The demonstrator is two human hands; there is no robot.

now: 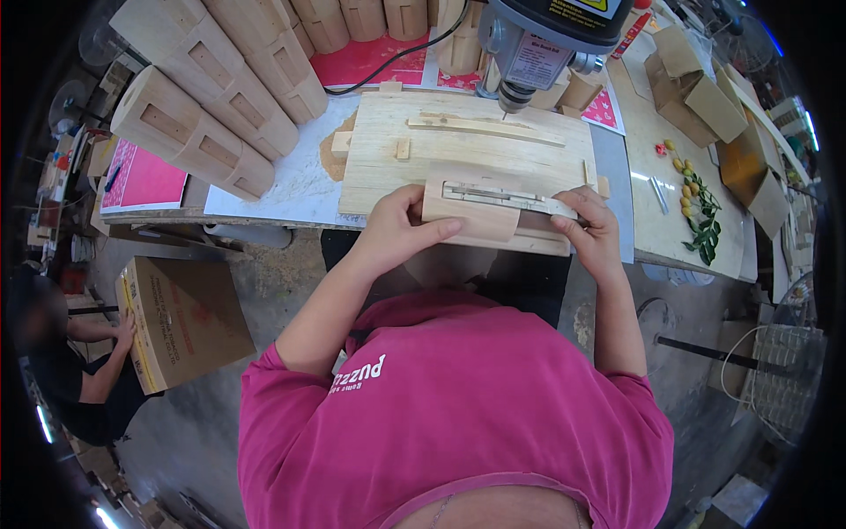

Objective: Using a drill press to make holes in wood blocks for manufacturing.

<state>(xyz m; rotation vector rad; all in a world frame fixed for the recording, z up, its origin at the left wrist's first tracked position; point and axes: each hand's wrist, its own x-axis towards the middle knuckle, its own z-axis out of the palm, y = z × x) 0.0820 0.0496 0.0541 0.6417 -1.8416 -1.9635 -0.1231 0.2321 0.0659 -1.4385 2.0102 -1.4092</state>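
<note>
A wooden piece (pixel 480 223) lies between left hand (pixel 397 230), clasping it, and right hand (pixel 596 230), pinching a strip (pixel 511 197).

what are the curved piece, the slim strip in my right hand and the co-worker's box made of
Curved piece: likely wood, smooth and seemingly unvarnished, going by its pale tan, matte surface.
Slim strip: probably metal, judging by its silvery-grey look, though plastic is possible.
Box: apparently cardboard, matte brown, with flat printed panels.

From here I see a magenta shirt (pixel 458 414) with white lettering (pixel 359 372), a tan wooden block (pixel 471 222), a silvery tool (pixel 545 204), white-patterned pink paper (pixel 603 109), green leaves (pixel 705 226).
</note>
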